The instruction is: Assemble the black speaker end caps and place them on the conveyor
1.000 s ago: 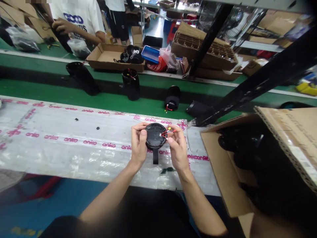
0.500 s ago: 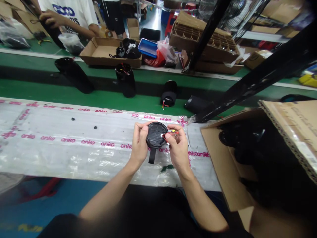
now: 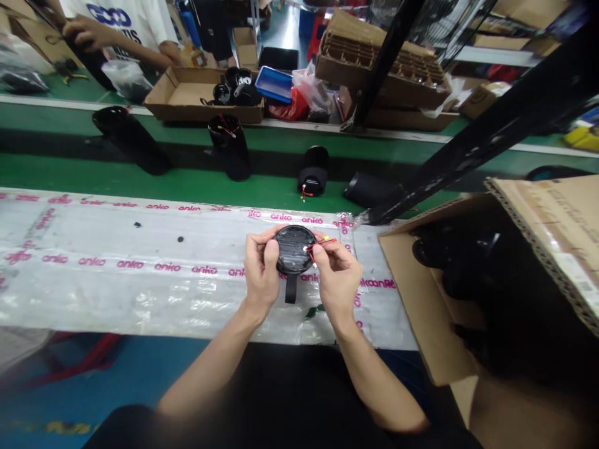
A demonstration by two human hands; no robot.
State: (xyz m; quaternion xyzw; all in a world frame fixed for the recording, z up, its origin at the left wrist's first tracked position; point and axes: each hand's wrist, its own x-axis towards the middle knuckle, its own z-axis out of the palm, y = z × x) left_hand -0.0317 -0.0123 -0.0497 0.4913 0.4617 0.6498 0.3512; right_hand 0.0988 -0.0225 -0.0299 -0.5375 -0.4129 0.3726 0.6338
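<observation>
Black plastic is what the person is handling: a round black disc point(image 3: 294, 248) with a short strap hanging from its lower edge is being held just above the desk point(image 3: 93, 287), at the centre of the view. The left hand point(image 3: 261, 269) is gripping the disc at its nine o'clock edge, fingers point(image 3: 270, 254) closed around the rim with the thumb lying on its face. The right hand point(image 3: 337, 279) is sitting at the disc's three o'clock side, its fingers pinched shut on the thin red wires point(image 3: 321, 244) that are coming out of the disc and ending in a small yellow tip. The desk is lying under clear plastic sheeting printed with pink lettering. At three o'clock from the hands an open cardboard box point(image 3: 423, 312) is standing on the desk, dark parts filling it. At twelve o'clock a green conveyor belt point(image 3: 187, 184) is carrying several black cylinders, one upright point(image 3: 229, 146) with wires showing at its top, another point(image 3: 312, 171) lying with its end toward the camera. Beyond the belt, at eleven o'clock, a shallow cardboard tray point(image 3: 187, 100) is holding black parts, with a blue tray point(image 3: 277, 84) just beside it, and another person's hand point(image 3: 84, 31) is working at ten o'clock.
</observation>
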